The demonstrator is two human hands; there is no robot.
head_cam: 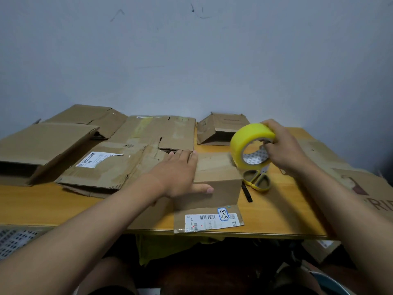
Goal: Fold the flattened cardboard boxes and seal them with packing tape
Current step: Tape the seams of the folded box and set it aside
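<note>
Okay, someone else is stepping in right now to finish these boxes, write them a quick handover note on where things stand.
Left hand: open, pressing flat on top of the folded box at the table's front middle, thumb down its near side.
Right hand: grips the yellow tape roll, raised at the box's right edge.
Scissors lie on the table right of the box.
Done: this box is folded up; its near flap with the shipping label lies flat at the table edge. No fresh tape visible on it.
Left: tape this box, then fold and seal the flattened boxes on the left and at the back.
</note>
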